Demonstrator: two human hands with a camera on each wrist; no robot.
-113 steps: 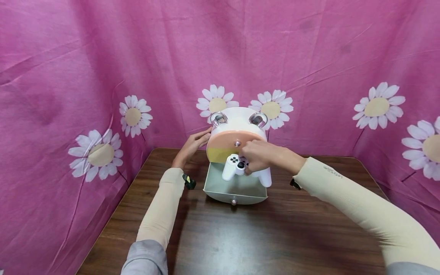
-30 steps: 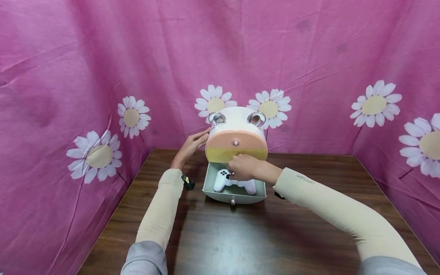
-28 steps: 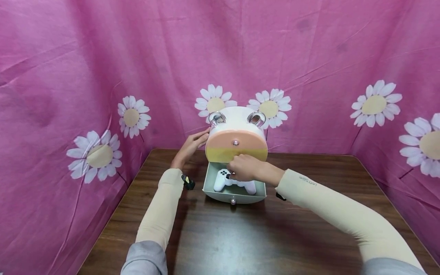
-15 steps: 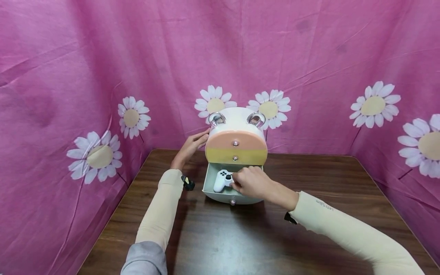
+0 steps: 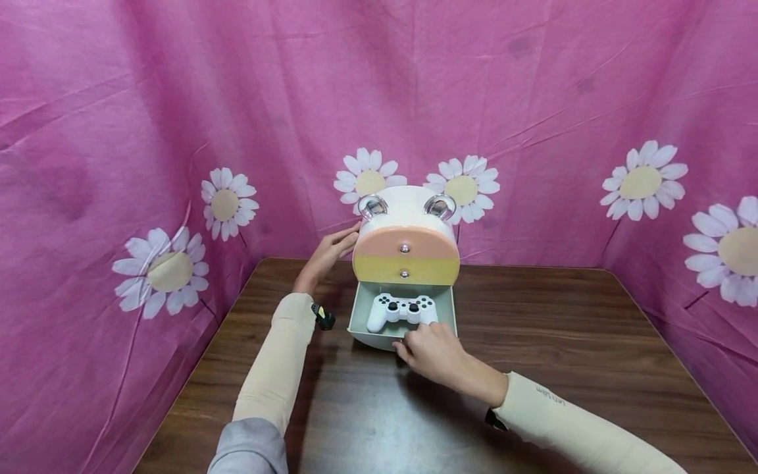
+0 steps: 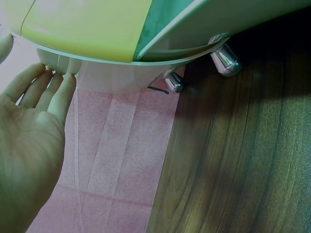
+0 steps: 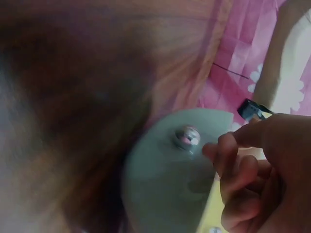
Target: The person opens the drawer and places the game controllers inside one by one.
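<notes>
A small white cabinet (image 5: pixel 406 205) with rounded sides stands near the back of the table. Its lowest, grey-green drawer (image 5: pixel 368 338) is pulled out, and a white game controller (image 5: pixel 403 311) lies inside. My left hand (image 5: pixel 324 261) rests its fingertips against the cabinet's left side; in the left wrist view that hand (image 6: pixel 36 138) has its fingers extended. My right hand (image 5: pixel 437 352) is at the drawer front with fingers loosely bent. In the right wrist view, its fingertips are close to the round silver knob (image 7: pixel 188 136) but apart from it, holding nothing.
The peach drawer (image 5: pixel 426 243) and yellow drawer (image 5: pixel 435 270) above are closed, each with a silver knob. Two silver rings (image 5: pixel 440 207) are on the cabinet top. Pink flowered cloth (image 5: pixel 296 118) hangs behind the wooden table (image 5: pixel 533 316).
The right hand lowered the controller into the open drawer and let it go. It then moved forward and down to the drawer's front. The left hand has stayed at the cabinet's side.
</notes>
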